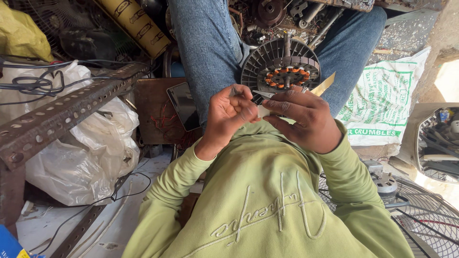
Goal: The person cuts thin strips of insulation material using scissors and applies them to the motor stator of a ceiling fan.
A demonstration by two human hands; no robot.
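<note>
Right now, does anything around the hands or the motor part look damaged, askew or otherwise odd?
Nothing looks broken. The round grey finned motor stator with orange copper windings sits bare between the knees, out of any housing. The left hand pinches a small metal piece; the right hand holds a thin pale strip. A rusty perforated angle bar leans askew over white plastic bags.

A rusty perforated angle bar (62, 114) crosses white plastic bags (81, 157), perhaps holding scrap.

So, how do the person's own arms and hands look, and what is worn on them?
Both arms are covered by long light green sleeves of a sweatshirt with ribbed cuffs that end at the wrists. The left hand and the right hand are bare: no gloves, and no rings or watch can be seen. Stitched lettering in the same green crosses the chest.
</note>
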